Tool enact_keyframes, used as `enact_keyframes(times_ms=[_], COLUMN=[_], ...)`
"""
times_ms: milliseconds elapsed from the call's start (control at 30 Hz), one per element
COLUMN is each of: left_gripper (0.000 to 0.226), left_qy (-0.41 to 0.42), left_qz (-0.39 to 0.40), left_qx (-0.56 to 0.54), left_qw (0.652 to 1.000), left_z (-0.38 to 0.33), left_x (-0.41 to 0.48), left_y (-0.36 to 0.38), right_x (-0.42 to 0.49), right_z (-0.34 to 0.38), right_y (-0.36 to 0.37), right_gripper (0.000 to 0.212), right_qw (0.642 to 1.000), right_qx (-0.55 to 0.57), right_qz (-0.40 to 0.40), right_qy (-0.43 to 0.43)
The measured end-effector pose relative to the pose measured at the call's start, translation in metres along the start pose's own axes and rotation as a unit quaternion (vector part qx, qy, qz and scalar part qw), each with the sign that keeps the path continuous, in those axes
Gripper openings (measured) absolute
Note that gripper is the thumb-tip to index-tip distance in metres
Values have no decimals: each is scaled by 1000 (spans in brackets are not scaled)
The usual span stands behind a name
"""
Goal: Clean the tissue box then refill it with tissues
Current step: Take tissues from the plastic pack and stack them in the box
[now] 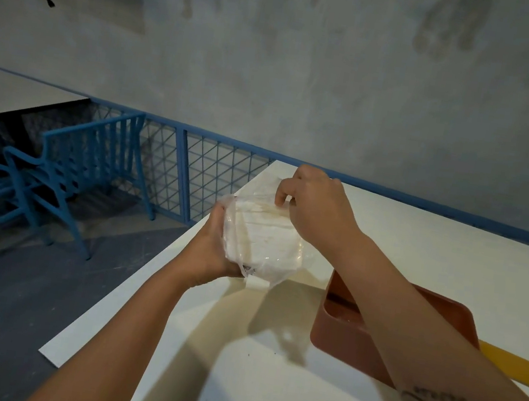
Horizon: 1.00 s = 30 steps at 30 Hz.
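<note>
Tissue pack (261, 237): glossy clear plastic wrap, white paper. Tissue box (357, 331): smooth matt plastic. Table (419, 258): smooth matt.

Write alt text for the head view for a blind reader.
The left hand grips a plastic-wrapped tissue pack above a white table while the right hand pinches its wrap. An open reddish tissue box sits on the table to the right.

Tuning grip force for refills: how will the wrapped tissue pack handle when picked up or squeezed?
Probably light: the left hand cradles the tissue pack above the table. Likely soft: its corners look rounded under the wrap. The wrap looks loose, stretching where the right hand pinches it, so it may slip.
</note>
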<state>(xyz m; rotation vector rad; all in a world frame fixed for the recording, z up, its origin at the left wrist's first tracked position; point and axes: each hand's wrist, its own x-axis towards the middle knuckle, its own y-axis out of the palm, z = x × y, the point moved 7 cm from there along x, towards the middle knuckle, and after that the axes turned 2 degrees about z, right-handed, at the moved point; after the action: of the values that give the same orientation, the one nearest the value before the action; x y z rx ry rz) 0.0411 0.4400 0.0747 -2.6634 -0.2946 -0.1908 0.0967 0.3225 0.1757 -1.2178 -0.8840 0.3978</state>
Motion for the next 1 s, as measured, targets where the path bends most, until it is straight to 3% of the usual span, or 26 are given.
enact_keyframes(times_ms=[333,633,1000], left_gripper=[105,102,100], left_qy=[-9,7,24], left_qz=[12,24,2], left_qx=[-9,-31,-37], left_qw=[1000,999,999], left_z=[4,2,10], left_x=[1,1,9], left_y=[-1,-3,-13], right_x=[1,5,17], right_z=[-4,4,10], right_y=[2,6,10], right_gripper=[34,32,13], right_qw=[999,998,996], right_qx=[11,-21,64], right_qz=[-31,52,5], right_qy=[32,42,62])
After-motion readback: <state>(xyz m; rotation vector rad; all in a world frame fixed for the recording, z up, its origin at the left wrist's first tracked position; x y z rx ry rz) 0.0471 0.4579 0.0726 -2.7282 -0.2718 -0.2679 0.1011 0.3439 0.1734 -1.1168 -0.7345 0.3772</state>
